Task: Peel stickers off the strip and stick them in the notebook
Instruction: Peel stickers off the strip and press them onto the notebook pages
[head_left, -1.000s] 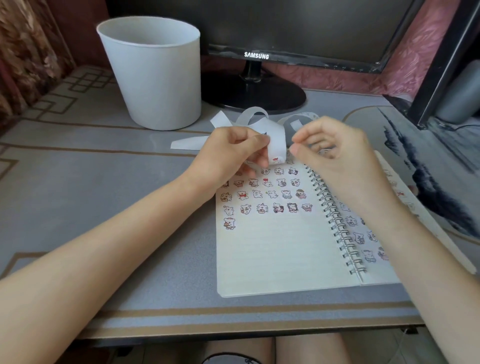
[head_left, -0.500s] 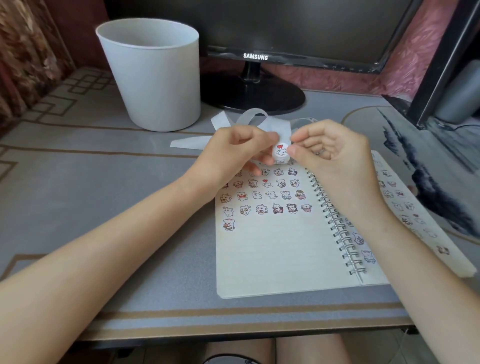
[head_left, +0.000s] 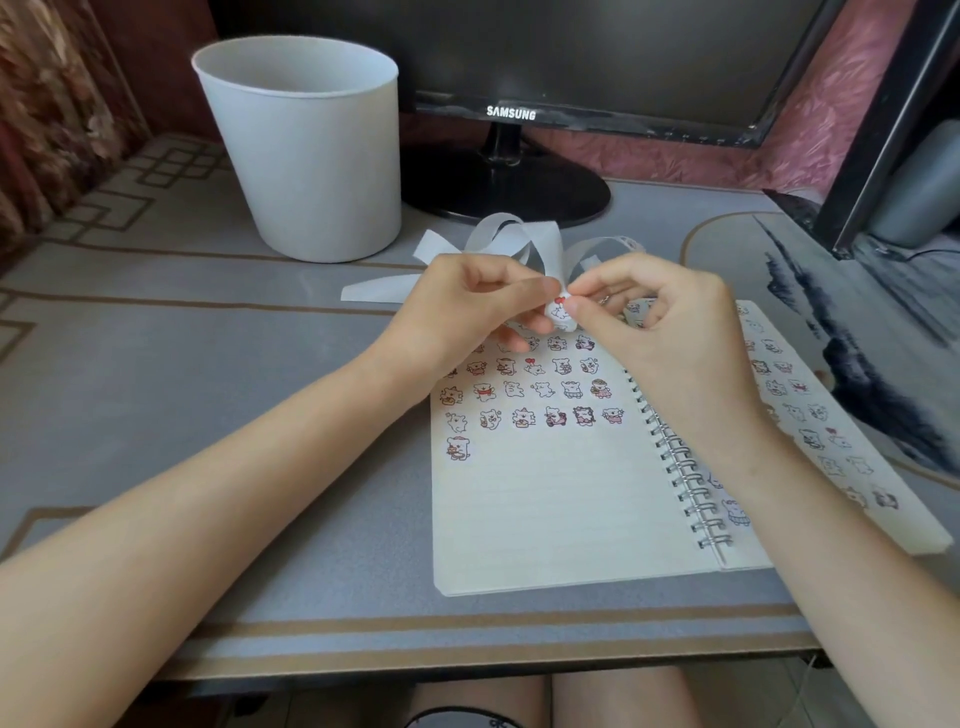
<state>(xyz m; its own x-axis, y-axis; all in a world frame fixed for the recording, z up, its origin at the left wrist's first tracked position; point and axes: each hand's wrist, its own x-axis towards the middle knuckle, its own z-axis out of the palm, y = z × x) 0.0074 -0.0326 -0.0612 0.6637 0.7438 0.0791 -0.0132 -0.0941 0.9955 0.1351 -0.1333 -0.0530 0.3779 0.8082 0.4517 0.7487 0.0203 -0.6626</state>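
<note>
R hand (head_left: 660, 322) nearer; strip (head_left: 545, 244) vertical.

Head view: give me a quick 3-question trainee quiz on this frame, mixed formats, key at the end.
1. True or false: the left hand and right hand both pinch the sticker strip above the open notebook.
2. What stands left of the monitor stand? A) white bin B) mug C) lamp
3. How many stickers sit in the lowest row of the left page?
Key: 1 true; 2 A; 3 one.
</note>
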